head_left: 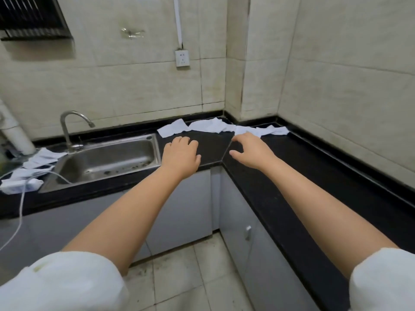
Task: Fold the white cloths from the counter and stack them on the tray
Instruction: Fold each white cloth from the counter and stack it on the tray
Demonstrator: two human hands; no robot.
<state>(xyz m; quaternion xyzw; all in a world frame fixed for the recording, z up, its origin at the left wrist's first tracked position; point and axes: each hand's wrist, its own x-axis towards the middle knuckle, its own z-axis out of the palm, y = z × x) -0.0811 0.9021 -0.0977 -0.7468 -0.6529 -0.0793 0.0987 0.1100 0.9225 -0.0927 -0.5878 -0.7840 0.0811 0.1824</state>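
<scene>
Both arms are out over the corner of the counter [292, 167]. The left hand [180, 154] hovers palm-down with its fingers loosely curled and nothing in them. The right hand [249, 151] is spread, thumb out, fingertips just at the near edge of a white cloth [244, 130]; whether it actually touches the fabric I cannot tell, but it grips nothing.

Now the score. A row of crumpled white cloths lies along the back edge, from about 11 o'clock of the left hand across to 1 o'clock of the right: one cloth nearest the sink [173, 129], a middle cloth [211, 125], then the cloth at the right fingertips, trailing off into a far-right cloth [276, 130]. All lie unfolded. More white cloths [42, 157] sit by the faucet [67, 129], out at 9 o'clock, tangled with a power strip [20, 185] and cable.

No tray shows anywhere, and no folded stack. By my read this is barely begun: every cloth in view awaits folding, and the first pick-up looks imminent.
</scene>
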